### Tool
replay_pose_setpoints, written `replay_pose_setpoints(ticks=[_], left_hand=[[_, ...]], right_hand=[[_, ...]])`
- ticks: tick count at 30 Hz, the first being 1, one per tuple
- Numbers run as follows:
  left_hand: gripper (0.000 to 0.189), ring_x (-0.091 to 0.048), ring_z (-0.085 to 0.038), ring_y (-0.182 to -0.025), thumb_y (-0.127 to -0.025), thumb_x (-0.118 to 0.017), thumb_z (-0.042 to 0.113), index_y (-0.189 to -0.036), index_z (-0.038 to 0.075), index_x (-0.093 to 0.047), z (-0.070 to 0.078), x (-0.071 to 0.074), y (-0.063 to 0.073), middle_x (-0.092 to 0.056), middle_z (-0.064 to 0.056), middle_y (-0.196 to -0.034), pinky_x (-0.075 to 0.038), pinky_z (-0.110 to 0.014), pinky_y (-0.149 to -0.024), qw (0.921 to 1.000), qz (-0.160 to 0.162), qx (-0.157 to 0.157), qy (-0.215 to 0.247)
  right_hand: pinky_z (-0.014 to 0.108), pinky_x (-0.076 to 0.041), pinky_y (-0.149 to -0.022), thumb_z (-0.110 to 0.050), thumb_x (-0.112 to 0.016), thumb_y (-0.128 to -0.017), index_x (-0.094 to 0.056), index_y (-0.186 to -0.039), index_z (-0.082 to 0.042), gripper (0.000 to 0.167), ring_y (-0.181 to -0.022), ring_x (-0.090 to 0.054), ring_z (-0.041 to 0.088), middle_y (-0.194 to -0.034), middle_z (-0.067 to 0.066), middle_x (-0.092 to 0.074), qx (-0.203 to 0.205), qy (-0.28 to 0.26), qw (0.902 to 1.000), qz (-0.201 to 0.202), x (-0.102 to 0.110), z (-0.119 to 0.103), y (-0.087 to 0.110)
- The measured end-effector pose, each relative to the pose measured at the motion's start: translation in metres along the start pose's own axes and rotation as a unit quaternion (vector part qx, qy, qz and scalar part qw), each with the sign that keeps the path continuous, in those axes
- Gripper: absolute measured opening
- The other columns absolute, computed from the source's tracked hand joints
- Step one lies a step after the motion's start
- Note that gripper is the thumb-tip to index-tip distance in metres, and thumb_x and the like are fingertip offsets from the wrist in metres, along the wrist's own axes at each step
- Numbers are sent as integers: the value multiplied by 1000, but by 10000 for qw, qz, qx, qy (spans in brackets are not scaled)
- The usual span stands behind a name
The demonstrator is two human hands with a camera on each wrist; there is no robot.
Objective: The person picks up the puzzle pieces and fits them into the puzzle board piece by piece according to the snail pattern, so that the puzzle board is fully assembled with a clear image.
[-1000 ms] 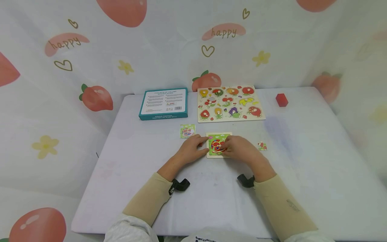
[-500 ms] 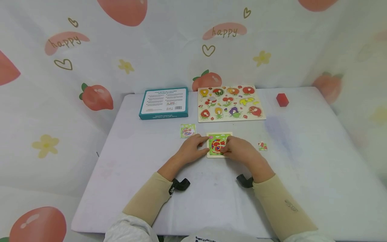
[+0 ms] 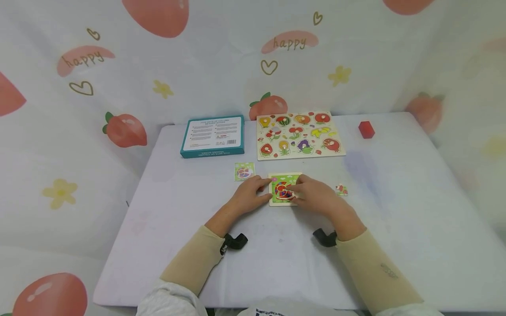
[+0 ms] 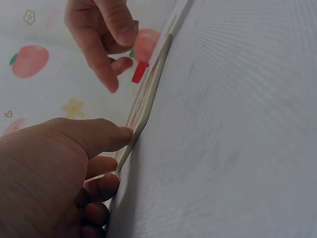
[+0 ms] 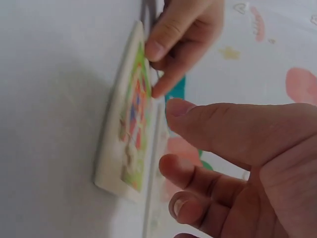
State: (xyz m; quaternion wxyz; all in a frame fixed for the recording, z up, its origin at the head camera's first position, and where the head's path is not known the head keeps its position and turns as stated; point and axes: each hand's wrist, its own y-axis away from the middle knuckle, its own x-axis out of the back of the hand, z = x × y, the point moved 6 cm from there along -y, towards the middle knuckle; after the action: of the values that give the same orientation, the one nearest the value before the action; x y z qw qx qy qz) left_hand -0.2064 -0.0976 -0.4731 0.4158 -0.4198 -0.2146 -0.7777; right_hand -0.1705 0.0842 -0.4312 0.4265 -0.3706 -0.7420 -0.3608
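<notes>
A small square puzzle board (image 3: 281,204), with a green picture and a red and blue round figure, lies flat on the table. My left hand (image 3: 250,194) holds its left edge, index finger at the upper corner and thumb lower down. Over the board's right side hovers my right hand (image 3: 316,196); in the right wrist view its thumb (image 5: 213,124) and fingers are apart, with nothing between them. Part of the picture is hidden under that hand. A small loose puzzle piece (image 3: 341,189) lies to the right, and a square picture card (image 3: 244,171) lies to the upper left.
Behind the board is a large fruit peg puzzle (image 3: 300,136). A teal and white box (image 3: 212,136) lies at the back left, and a red block (image 3: 366,130) at the back right. A patterned cloth (image 3: 221,57) hangs behind the table.
My right hand's fingers, bunched on the picture earlier, have spread and lifted from it. My left hand keeps its place at the board's edge.
</notes>
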Motion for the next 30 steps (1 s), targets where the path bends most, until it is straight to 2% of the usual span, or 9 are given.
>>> replay_pose_setpoints(ticks=[7,16,21,30], left_hand=[[52,-45,-17,-82,-96,-73,29,-143,10,-61,-2,-2,1,-48,-1,-87,-35,-32,-71,10000,-34,67,-9],[53,-45,-16,-82,-96,-73,29,-143,10,-61,-3,-3,0,-48,-1,-87,-35,-32,-71,10000,14,51,-12],[52,-45,-16,-82,-96,-74,29,-143,10,-62,-3,-2,0,-48,-1,-87,-35,-31,-71,10000,15,81,-6],[52,-45,-16,-82,-96,-73,30,-143,10,-61,-3,-2,0,-48,-1,-87,-35,-32,-71,9999,-5,110,-1]], right_hand=[[43,-54,-88,-23,-76,-94,-66,-139,-12,47,-101,-57,26,-118,11,-59,-432,-382,9982,180,20,14,14],[45,-55,-85,-21,-77,-93,-62,-142,-9,52,-105,-58,30,-117,13,-60,-573,-642,9947,566,39,40,32],[48,-55,-85,-21,-75,-94,-62,-141,-8,51,-108,-59,34,-118,17,-61,-739,-749,9928,581,43,57,40],[45,-54,-79,-19,-73,-94,-63,-137,-6,47,-100,-54,31,-115,16,-60,-1159,-1062,9866,449,41,92,48]])
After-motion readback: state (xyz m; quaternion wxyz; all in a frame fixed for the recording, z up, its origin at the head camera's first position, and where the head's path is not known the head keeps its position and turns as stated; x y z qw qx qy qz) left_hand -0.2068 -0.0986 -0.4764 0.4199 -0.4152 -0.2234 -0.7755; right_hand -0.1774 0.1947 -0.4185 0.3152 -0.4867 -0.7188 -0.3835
